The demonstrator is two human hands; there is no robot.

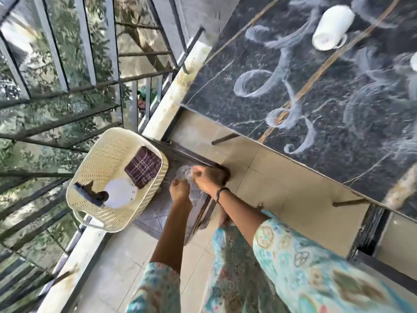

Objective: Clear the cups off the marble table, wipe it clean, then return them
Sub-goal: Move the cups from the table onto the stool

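The black marble table fills the upper right, its top streaked with white swirling smears. A white cup stands on it near the far side, and the edge of a second white cup shows at the right border. Lower down, beside the table, my left hand and my right hand, which has a dark band at the wrist, are both closed on a clear, crinkled plastic item. Blur hides whether it is a bottle or a bag.
A cream perforated basket sits on a low dark stool left of my hands. It holds a folded plaid cloth, a white round item and a dark object. Metal railings run along the left; beige floor tiles lie below.
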